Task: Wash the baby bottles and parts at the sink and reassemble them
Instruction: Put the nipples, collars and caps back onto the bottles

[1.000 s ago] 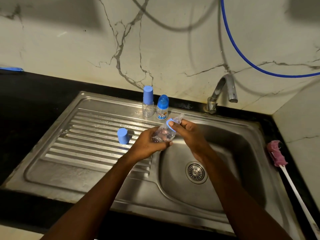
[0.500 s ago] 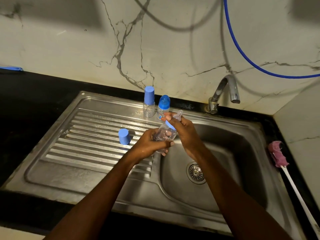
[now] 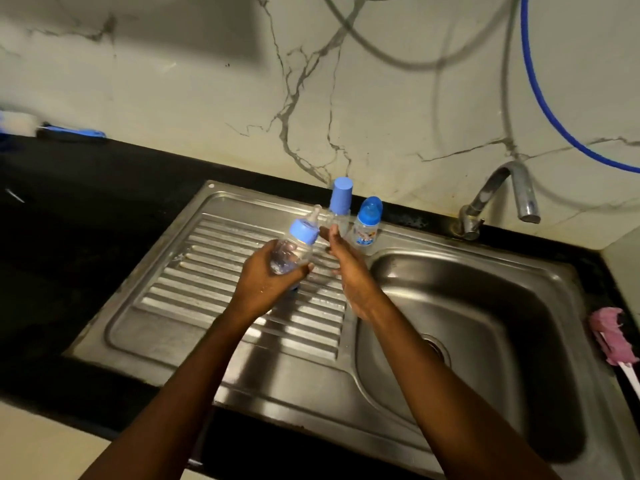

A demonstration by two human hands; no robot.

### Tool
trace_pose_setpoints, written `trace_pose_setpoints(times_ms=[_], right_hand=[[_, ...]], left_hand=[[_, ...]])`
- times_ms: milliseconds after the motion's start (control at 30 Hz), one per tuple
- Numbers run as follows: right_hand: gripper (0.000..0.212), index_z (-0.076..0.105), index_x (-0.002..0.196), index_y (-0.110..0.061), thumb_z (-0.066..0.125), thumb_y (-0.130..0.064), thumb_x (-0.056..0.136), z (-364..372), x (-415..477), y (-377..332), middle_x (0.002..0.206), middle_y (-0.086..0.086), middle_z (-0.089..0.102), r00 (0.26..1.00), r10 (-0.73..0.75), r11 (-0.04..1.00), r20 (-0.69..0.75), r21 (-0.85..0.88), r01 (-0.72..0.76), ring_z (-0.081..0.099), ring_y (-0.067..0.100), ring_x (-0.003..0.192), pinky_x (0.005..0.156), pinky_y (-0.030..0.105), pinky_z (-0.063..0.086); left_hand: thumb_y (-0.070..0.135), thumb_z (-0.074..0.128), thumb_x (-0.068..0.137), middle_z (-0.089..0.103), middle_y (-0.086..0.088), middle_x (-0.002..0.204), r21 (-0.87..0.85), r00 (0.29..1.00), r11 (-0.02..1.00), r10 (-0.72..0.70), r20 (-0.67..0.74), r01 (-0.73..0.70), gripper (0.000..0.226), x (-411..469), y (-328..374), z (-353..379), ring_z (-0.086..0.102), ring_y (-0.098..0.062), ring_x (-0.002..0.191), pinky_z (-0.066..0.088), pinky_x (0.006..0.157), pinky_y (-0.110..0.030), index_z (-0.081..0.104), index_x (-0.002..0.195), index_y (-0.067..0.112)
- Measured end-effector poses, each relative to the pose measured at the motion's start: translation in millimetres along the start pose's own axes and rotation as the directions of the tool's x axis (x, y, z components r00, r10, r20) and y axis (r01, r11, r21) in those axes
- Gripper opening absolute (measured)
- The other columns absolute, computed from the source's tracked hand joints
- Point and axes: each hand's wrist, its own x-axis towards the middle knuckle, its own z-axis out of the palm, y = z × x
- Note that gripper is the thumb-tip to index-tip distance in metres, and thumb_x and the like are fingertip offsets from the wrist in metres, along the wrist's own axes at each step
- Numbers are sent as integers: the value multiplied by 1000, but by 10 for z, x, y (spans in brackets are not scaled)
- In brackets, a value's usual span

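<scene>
Left hand grips clear bottle, right hand relaxed — small bottle's print illegible.

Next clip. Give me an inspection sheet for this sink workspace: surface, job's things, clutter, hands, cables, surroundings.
Surface: steel sink with a ribbed drainboard, set in a black counter.
Job's things: clear bottle with blue collar and teat, tilted over the drainboard; tall capped bottle and short domed-cap bottle stand upright at the back rim.
Clutter: pink brush on the counter right of the basin; blue item by the wall at far left, too blurred to identify.
Hands: left hand grips the clear bottle's body; right hand beside it, fingers straight, holding nothing.
Cables: blue hose and grey hose hang along the wall.
Surroundings: veined wall; tap, no water seen running.
</scene>
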Motion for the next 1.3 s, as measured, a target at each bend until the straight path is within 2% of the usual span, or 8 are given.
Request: trace_pose_setpoints(times_ms=[67, 167, 300, 467, 633, 933, 1100, 1300], right_hand=[[33, 61, 123, -24, 58, -42, 95, 147, 108, 187, 128, -2, 61, 999, 30, 993, -31, -112, -34, 54, 14, 121, 103, 29, 42], [56, 53, 137, -18, 74, -26, 85, 303, 257, 555, 134, -6, 52, 995, -100, 905, 5, -416, 93, 51, 10, 123, 95, 16, 43], [38, 62, 111, -22, 74, -24, 75, 339, 352, 866, 104, -3, 66, 957, -273, 651, 101, -713, 261, 62, 20, 95, 83, 40, 52], [38, 51, 110, -30, 74, -15, 84, 82, 268, 476, 101, -12, 62, 904, -215, 967, -370, -213, 142, 62, 11, 92, 88, 35, 54], [33, 42, 118, -11, 63, -18, 94, -261, 20, -93, 115, 10, 62, 879, -181, 957, -441, 125, 260, 68, 23, 98, 76, 36, 60], [16, 52, 102, -7, 63, -15, 93, -475, -231, -288, 97, 4, 65, 907, -247, 966, -341, -156, 205, 66, 10, 85, 64, 22, 55], [26, 55, 100, -5, 70, -23, 89, -484, -258, -245, 88, -4, 67, 846, -294, 948, -444, -248, 199, 66, 6, 81, 71, 26, 56], [24, 52, 98, -15, 69, -29, 89, -446, -224, -325, 88, -8, 66, 829, -367, 908, -422, -356, 221, 65, 2, 78, 70, 27, 57]], left_hand=[[37, 84, 76, 71, 4, 100, 6, 998, 1000, -24, -65, 25, 43, 43, -87, -187, 68, -10, 91, 55, 80, -30, 65, 112, 22], [54, 81, 66, 70, 0, 98, 13, 991, 999, -42, -125, 44, 54, 80, -220, -373, 69, -14, 88, 57, 79, -36, 64, 108, 23], [31, 85, 75, 67, 3, 99, 69, 991, 997, -11, -131, 20, 45, 79, -296, -418, 66, -9, 87, 52, 74, -26, 58, 109, 24], [25, 86, 74, 63, 5, 106, 30, 999, 1000, 5, -50, -4, 60, 62, -331, -302, 66, -5, 86, 53, 69, -18, 47, 119, 25], [37, 88, 70, 70, 5, 100, 0, 993, 999, 44, 113, -44, 52, 72, -290, 26, 68, -8, 86, 54, 73, -25, 58, 112, 32], [47, 87, 63, 72, 9, 112, -155, 980, 987, 63, 188, -34, 68, 55, -191, 433, 67, -11, 105, 53, 92, -31, 65, 125, 30], [31, 88, 69, 74, 2, 106, -189, 975, 982, 37, 221, 6, 57, 62, -101, 571, 70, -16, 98, 55, 86, -34, 67, 122, 20], [40, 88, 64, 75, 2, 102, -212, 986, 976, 83, 148, -51, 61, 117, -4, 572, 71, -17, 96, 56, 86, -34, 69, 118, 19]])
